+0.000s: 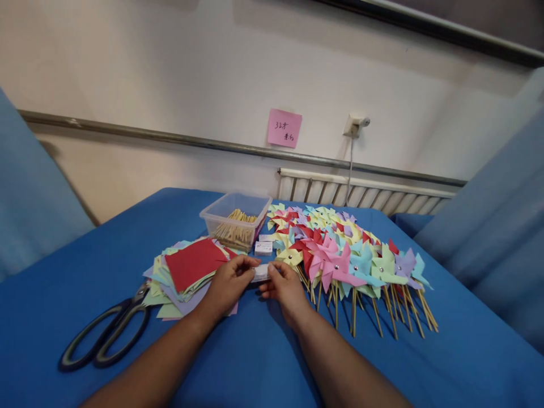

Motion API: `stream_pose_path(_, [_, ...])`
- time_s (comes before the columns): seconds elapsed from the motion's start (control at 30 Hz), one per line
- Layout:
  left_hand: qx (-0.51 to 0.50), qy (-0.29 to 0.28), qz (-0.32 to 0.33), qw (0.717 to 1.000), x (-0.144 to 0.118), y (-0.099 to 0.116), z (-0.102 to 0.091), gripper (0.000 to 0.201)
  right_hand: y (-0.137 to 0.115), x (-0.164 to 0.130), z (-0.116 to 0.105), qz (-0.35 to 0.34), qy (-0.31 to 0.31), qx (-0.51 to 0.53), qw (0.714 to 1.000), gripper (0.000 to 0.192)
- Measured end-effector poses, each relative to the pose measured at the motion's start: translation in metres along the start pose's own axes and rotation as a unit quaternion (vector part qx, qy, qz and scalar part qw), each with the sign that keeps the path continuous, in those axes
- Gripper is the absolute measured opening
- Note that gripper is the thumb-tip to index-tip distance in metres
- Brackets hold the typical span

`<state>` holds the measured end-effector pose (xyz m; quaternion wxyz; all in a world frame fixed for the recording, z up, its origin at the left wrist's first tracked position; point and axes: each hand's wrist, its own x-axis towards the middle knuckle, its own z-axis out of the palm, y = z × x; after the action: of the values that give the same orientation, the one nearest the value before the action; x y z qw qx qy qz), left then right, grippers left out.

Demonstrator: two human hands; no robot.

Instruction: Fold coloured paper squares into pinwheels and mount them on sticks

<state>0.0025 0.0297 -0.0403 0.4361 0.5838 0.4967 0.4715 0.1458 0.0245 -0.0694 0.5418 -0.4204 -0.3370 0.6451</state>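
Observation:
A small white box [260, 273] is pinched between my two hands over the middle of the blue-covered table. My left hand [232, 282] grips its left end with thumb and fingers. On its right end, my right hand [288, 288] holds with the thumb on top and fingers beneath. Whatever may be inside the box is hidden. Just beyond my hands lie small white boxes [263, 248] with printing. To the left is a stack of coloured paper sheets [195, 264], red on top. On the right are many paper pinwheels [335, 263] on wooden sticks.
A clear plastic bin [229, 205] of wooden sticks [236, 229] stands at the back. Large dark-handled scissors [114, 331] lie at the left, their blades partly under the paper. Behind the table are a radiator [323, 188], a wall rail [191, 142] and a plugged-in cord [350, 170].

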Motion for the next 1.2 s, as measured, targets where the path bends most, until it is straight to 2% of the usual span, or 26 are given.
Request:
stream_pose_path(0.23, [0.039, -0.026, 0.005, 0.999, 0.0004, 0.0014, -0.0037, 0.024, -0.0037, -0.0044, 0.0007, -0.005, -0.004, 0.000, 1.000, 0.048])
stream_pose_path(0.53, [0.006, -0.037, 0.005, 0.999, -0.0010, 0.0057, -0.0037, 0.020, -0.0032, -0.0037, -0.0016, 0.000, -0.031, 0.035, 0.999, 0.051])
stream_pose_path(0.73, [0.037, -0.048, 0.009, 0.998, 0.0001, 0.0020, -0.0046, 0.021, -0.0030, -0.0051, 0.0006, -0.018, -0.016, 0.007, 1.000, 0.046])
stream_pose_path(0.97, [0.026, -0.042, 0.018, 0.999, -0.0005, -0.0006, -0.0022, 0.017, -0.0036, -0.0041, 0.0013, -0.033, -0.012, -0.006, 0.999, 0.042])
stream_pose_path(1.2, [0.047, -0.047, 0.032, 0.997, -0.0024, 0.0034, -0.0017, 0.020, -0.0032, -0.0026, 0.0010, -0.029, -0.001, -0.011, 1.000, 0.042])
